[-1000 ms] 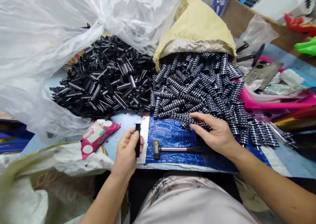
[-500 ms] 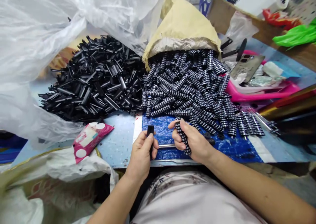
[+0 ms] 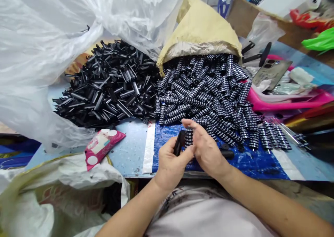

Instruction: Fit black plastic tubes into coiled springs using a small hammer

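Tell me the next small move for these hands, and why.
Probably turn the plain black piece into line with the patterned piece: the left hand holds the plain one, the right hand the patterned one, and they sit side by side, the plain one leaning more in this view.

left hand [image 3: 169, 162] holds a black piece [image 3: 179, 144], right hand [image 3: 208, 153] a patterned tube [image 3: 189, 137] just beside.

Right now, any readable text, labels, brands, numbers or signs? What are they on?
None readable.
Patterned tubes: repeated marks, too small to tell if letters.
Pink packet: printed, too blurred.
Sack, lower left: faint reddish print, illegible.
White strip: small red mark near its far end, too small.
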`<state>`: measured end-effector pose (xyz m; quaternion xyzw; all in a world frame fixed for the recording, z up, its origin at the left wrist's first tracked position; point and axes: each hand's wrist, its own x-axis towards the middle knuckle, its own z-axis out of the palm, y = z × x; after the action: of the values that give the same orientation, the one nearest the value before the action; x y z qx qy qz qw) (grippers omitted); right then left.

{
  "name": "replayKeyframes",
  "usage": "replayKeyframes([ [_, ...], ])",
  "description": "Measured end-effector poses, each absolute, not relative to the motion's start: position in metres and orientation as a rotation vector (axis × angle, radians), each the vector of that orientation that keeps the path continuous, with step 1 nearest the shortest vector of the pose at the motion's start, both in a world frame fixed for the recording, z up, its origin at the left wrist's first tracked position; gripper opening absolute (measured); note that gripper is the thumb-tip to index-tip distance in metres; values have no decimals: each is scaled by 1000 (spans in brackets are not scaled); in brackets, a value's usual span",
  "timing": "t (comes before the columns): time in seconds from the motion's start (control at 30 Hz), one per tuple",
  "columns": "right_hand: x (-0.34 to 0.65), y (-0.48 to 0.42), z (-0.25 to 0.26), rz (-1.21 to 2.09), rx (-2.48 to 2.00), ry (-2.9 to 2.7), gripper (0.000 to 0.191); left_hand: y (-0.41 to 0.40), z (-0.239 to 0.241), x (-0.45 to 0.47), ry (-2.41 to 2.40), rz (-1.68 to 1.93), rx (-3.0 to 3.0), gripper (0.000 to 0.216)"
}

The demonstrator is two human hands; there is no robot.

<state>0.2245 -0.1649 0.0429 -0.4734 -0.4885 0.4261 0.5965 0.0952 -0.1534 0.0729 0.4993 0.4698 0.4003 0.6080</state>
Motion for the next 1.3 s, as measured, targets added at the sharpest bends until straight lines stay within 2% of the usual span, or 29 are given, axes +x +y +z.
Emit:
replayKeyframes([
  [0.07, 237, -169, 41, 751, -1089, -1467, 94, -154, 77, 87, 1076, 898, 1077, 24],
  [0.1, 243, -172, 41, 622, -1072, -1624, 106, -155, 79, 83, 1072, 883, 1048, 25],
  [0.13, 248, -174, 41, 512, -1047, -1757, 110, -156, 81, 79, 1072, 870, 1029, 26],
  [0.27, 254, -177, 45, 284, -955, -1946, 97, -158, 81, 75, 1116, 886, 1049, 34],
  [0.4, 250, -181, 47, 194, -955, -1944, 98, -161, 77, 79, 1183, 958, 1017, 51],
  [0.7, 244, -186, 46, -41, -1054, -1945, 96, -164, 78, 82, 1112, 933, 1081, 36],
  [0.87, 238, -189, 43, -49, -1132, -1996, 92, -158, 80, 71, 1119, 826, 1080, 35],
  [1.1, 230, -192, 34, 70, -1220, -1946, 92, -155, 69, 65, 1054, 758, 857, 44],
  [1.3, 231, -195, 32, -13, -1187, -1954, 92, -152, 69, 62, 1054, 791, 795, 44],
])
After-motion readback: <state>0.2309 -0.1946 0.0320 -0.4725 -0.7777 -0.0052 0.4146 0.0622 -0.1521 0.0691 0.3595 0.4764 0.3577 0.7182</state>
